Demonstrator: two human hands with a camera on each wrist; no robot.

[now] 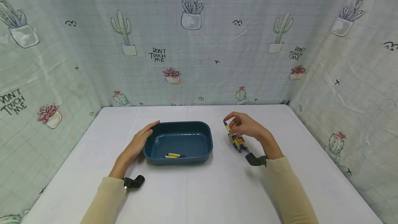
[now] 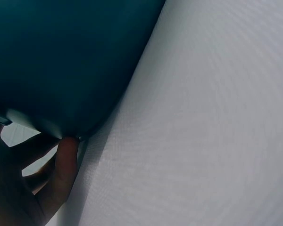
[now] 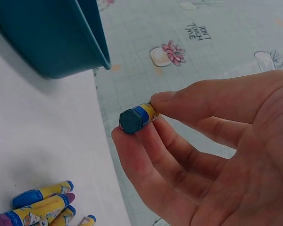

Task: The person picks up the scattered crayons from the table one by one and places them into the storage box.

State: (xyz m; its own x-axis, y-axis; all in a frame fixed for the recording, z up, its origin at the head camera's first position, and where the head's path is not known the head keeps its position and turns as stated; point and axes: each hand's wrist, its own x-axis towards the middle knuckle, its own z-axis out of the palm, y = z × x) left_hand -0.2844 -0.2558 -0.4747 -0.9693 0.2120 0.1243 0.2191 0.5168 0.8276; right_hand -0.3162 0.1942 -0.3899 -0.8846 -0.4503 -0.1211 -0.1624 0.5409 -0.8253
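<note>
My left hand (image 1: 138, 142) grips the left end of a dark teal plastic tray (image 1: 180, 161) near its far corner. In the left wrist view the thumb and fingers (image 2: 66, 162) meet the tray's wall (image 2: 70, 61). My right hand (image 1: 247, 126) pinches a crayon (image 3: 139, 117) between thumb and fingertips; it has a yellow wrapper with blue bands and a dark teal end. Below that hand lies a small pile of crayons (image 1: 238, 144) in similar wrappers, some with blue or purple ends. A few crayons (image 1: 173, 155) lie inside the tray along its near wall.
The table (image 1: 186, 196) has a white cover. A cloth printed with cacti (image 1: 191, 61) hangs behind it and along both sides. A black wrist camera (image 1: 134, 182) sits on the left wrist and another camera (image 1: 255, 159) on the right.
</note>
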